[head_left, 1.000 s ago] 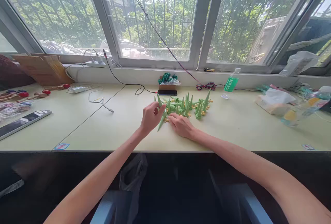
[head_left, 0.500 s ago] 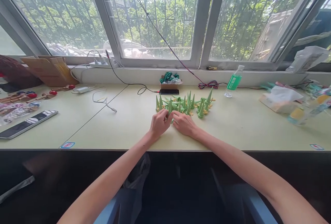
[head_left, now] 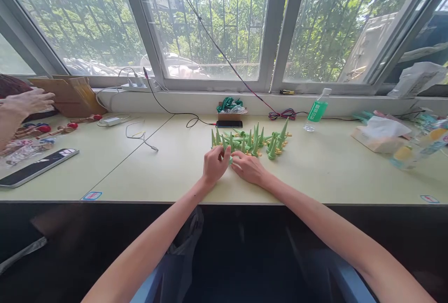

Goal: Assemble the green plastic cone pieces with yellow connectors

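Observation:
Fingers closed, my left hand [head_left: 214, 166] grips a green cone-shaped piece [head_left: 230, 160], whose rounded end shows between my two hands. My right hand [head_left: 249, 167] rests low beside it, with bent fingers drawn together at the piece's lower end. What those fingertips pinch is too small and hidden to make out. Just beyond both hands is a cluster of similar green cones [head_left: 255, 146], some upright and some lying down, with small yellow parts at their bases.
A black phone [head_left: 229, 124] lies before a small box [head_left: 231, 111]. To the right stand a bottle [head_left: 316, 110] and a tissue box [head_left: 376, 137]. At far left, another person's hand [head_left: 30, 102] is above wooden toys [head_left: 42, 128], near a tablet-like device [head_left: 38, 167].
My fingers have parted slightly around the green piece, and its rounded end now shows between them. Another person's hand has come into view at far left.

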Motion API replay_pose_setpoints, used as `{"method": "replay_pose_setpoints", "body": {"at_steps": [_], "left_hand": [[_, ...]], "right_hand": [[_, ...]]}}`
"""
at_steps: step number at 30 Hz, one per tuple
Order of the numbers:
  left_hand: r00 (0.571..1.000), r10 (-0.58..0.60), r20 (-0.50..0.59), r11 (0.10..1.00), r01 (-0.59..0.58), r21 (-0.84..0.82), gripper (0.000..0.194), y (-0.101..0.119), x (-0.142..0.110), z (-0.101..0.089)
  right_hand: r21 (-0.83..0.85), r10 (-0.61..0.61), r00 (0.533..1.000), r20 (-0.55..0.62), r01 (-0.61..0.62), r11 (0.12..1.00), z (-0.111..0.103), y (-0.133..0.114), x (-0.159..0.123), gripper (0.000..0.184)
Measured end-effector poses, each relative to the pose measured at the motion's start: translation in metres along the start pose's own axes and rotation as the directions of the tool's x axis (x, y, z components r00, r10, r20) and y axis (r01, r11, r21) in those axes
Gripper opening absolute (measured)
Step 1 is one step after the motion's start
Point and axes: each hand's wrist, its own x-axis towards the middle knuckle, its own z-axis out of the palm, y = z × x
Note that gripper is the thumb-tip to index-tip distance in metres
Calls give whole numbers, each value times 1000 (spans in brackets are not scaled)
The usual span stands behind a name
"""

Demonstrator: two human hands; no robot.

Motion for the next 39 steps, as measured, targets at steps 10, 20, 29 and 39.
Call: {"method": "replay_pose_setpoints", "body": {"at_steps": [10, 20, 29, 39], "left_hand": [[999, 29, 30, 999, -29, -24, 44, -3, 0, 0], [995, -13, 103, 998, 18, -53, 44, -6, -1, 1], [920, 35, 391, 996, 2, -94, 36, -8, -1, 9], [943, 20, 331, 990, 27, -137, 40, -3, 3, 8]], "right_hand": [[-31, -71, 997, 7, 71, 997, 1, -1, 2, 29], [-14, -98, 994, -43, 98, 995, -9, 7, -27, 29], [-22, 108, 991, -82, -110, 994, -9, 11, -39, 29], [41, 192, 974, -120, -188, 981, -7, 12, -36, 24]]}}
